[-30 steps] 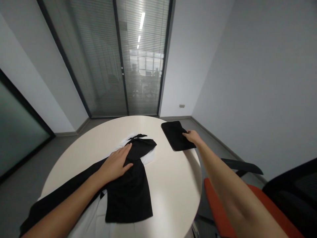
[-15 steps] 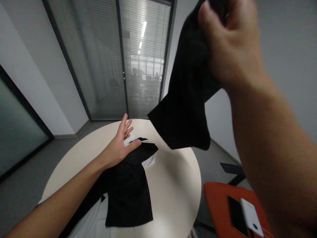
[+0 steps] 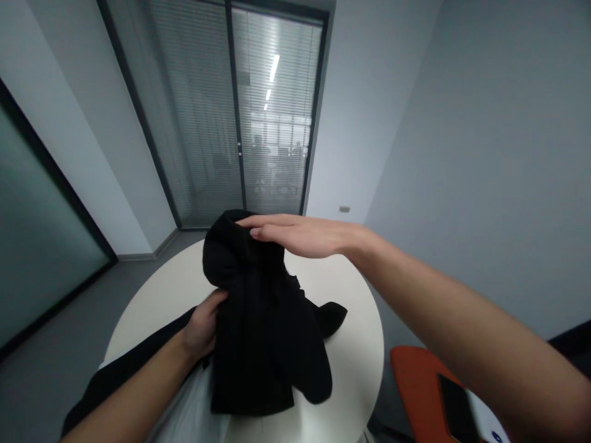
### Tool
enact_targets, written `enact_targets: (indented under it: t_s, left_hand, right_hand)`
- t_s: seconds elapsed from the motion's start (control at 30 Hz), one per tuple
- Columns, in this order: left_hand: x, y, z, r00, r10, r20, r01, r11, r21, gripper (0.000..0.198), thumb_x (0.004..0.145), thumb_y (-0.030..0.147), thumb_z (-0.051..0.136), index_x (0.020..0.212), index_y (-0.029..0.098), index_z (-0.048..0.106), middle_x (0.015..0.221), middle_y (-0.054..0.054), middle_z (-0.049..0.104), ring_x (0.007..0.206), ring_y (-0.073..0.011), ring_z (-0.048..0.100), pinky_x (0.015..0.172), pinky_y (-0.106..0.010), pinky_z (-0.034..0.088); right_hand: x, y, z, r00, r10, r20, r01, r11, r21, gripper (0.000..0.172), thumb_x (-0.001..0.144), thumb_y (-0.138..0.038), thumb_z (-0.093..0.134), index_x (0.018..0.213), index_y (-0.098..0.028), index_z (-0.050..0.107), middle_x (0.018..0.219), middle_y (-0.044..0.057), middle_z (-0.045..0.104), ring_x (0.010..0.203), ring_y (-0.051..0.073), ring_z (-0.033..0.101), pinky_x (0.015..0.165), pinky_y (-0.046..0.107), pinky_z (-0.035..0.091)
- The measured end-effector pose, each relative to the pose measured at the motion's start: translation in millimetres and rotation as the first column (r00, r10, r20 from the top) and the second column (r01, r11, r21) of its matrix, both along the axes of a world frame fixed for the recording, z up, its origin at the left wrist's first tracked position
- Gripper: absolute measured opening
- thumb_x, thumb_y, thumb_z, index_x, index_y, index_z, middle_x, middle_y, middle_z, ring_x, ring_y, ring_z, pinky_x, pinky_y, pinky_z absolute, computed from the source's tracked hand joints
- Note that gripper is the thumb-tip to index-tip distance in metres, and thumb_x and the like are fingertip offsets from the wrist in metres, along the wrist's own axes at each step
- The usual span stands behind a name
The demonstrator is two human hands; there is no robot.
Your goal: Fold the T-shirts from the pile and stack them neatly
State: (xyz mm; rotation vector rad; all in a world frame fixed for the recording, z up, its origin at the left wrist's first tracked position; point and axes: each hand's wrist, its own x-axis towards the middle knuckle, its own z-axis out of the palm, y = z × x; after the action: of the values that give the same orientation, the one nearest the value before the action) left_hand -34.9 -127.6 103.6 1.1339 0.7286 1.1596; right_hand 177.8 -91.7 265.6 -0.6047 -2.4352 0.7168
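Note:
A black garment (image 3: 258,344) with sleeve-like parts lies bunched over the near middle of a round table, its upper part rising in a folded hump. My left hand (image 3: 203,326) grips its left side, thumb on the cloth and the other fingers mostly hidden. Across the hump rests my right hand (image 3: 305,235), palm down and fingers stretched out flat, the fingertips touching the fabric. One narrow black end (image 3: 332,318) sticks out to the right on the tabletop. White cloth (image 3: 184,403) shows beneath the black at the lower left.
The round cream table (image 3: 157,301) stands before a glass partition with blinds (image 3: 277,147). At the lower right is an orange chair (image 3: 410,375) bearing a dark phone-like slab (image 3: 457,406) and a white device (image 3: 484,418). Plain walls rise right and left.
My right hand has come down and left from high up, laying the black cloth it held over the rest and loosening its fingers. My left hand has lowered and closed on the garment.

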Motion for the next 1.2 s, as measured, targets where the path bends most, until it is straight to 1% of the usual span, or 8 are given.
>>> enact_targets:
  t_s: [0.23, 0.4, 0.6, 0.8, 1.0, 1.07, 1.13, 1.2]
  left_hand:
    - [-22, 2, -1.9, 0.991, 0.071, 0.112, -0.063, 0.996, -0.069, 0.082, 0.084, 0.08, 0.035, 0.136, 0.022, 0.061, 0.128, -0.003, 0.071, 0.148, -0.0297, 0.034, 0.122, -0.049, 0.031]
    - [-15, 2, 1.2, 0.995, -0.076, 0.072, 0.082, 0.993, -0.084, 0.089, 0.075, 0.087, 0.044, 0.132, 0.021, 0.063, 0.125, -0.006, 0.072, 0.14, -0.036, 0.046, 0.114, -0.052, 0.041]
    - [4, 9, 13.5, 0.996, 0.058, -0.066, -0.066, 0.989, -0.13, 0.051, 0.062, 0.034, 0.082, 0.108, 0.014, 0.073, 0.097, -0.008, 0.077, 0.096, -0.0324, 0.073, 0.086, -0.039, 0.058]
    - [0, 18, 11.1, 0.928, 0.371, -0.017, -0.368, 0.911, -0.187, 0.02, 0.053, 0.028, 0.073, 0.066, 0.016, 0.064, 0.061, 0.002, 0.065, 0.06, -0.0185, 0.064, 0.056, -0.026, 0.053]
    - [2, 25, 19.7, 0.969, 0.243, -0.052, -0.236, 0.965, 0.113, 0.043, 0.07, 0.031, 0.072, 0.111, 0.018, 0.07, 0.103, -0.005, 0.074, 0.101, -0.0275, 0.068, 0.089, -0.037, 0.055]
    - [6, 25, 23.2, 0.917, 0.384, -0.112, -0.339, 0.894, 0.293, 0.05, 0.075, 0.034, 0.072, 0.122, 0.019, 0.063, 0.12, -0.008, 0.069, 0.109, -0.0267, 0.066, 0.097, -0.038, 0.053]
    - [12, 20, 24.2, 0.777, 0.615, -0.131, -0.483, 0.718, 0.502, 0.055, 0.078, 0.035, 0.073, 0.128, 0.02, 0.058, 0.129, -0.011, 0.064, 0.112, -0.0251, 0.064, 0.101, -0.04, 0.051]
    - [22, 8, 22.2, 0.677, 0.707, -0.202, -0.432, 0.604, 0.67, 0.064, 0.08, 0.037, 0.073, 0.138, 0.022, 0.051, 0.139, -0.012, 0.057, 0.118, -0.0259, 0.062, 0.107, -0.043, 0.047]
  right_hand:
    - [16, 20, -56.3, 0.978, 0.013, 0.21, 0.026, 0.983, -0.183, 0.083, 0.089, -0.038, 0.069, 0.159, -0.021, 0.028, 0.134, 0.011, 0.061, 0.11, 0.016, 0.063, 0.089, 0.026, 0.05]
    - [27, 18, -62.5, 0.973, -0.036, 0.227, 0.065, 0.99, -0.122, 0.061, 0.085, -0.034, 0.075, 0.141, -0.02, 0.055, 0.106, 0.004, 0.067, 0.081, 0.011, 0.06, 0.072, 0.023, 0.047]
    - [39, 11, -38.1, 0.937, -0.163, 0.308, 0.126, 0.983, 0.137, 0.042, 0.083, -0.031, 0.077, 0.122, -0.02, 0.067, 0.095, 0.002, 0.069, 0.076, 0.012, 0.061, 0.069, 0.025, 0.041]
    - [54, 2, -24.4, 0.763, -0.446, 0.467, 0.133, 0.816, 0.562, 0.059, 0.086, -0.043, 0.073, 0.138, -0.021, 0.055, 0.091, 0.005, 0.073, 0.081, 0.02, 0.066, 0.084, 0.033, 0.037]
    - [57, -13, -12.5, 0.655, -0.633, 0.412, 0.063, 0.59, 0.805, 0.052, 0.094, -0.026, 0.059, 0.144, -0.017, 0.046, 0.083, 0.007, 0.074, 0.078, 0.021, 0.066, 0.09, 0.037, 0.029]
    - [57, -20, -4.7, 0.665, -0.64, 0.384, 0.067, 0.564, 0.823, 0.042, 0.097, -0.024, 0.054, 0.138, -0.018, 0.052, 0.081, 0.006, 0.073, 0.076, 0.02, 0.065, 0.088, 0.036, 0.029]
    - [55, -27, 2.2, 0.658, -0.651, 0.377, 0.095, 0.569, 0.817, 0.032, 0.099, -0.024, 0.049, 0.128, -0.018, 0.06, 0.079, 0.006, 0.072, 0.073, 0.019, 0.064, 0.084, 0.034, 0.03]
    - [53, -34, 5.9, 0.646, -0.668, 0.371, 0.146, 0.584, 0.798, 0.029, 0.1, -0.026, 0.045, 0.122, -0.019, 0.063, 0.08, 0.005, 0.071, 0.071, 0.018, 0.063, 0.078, 0.032, 0.031]
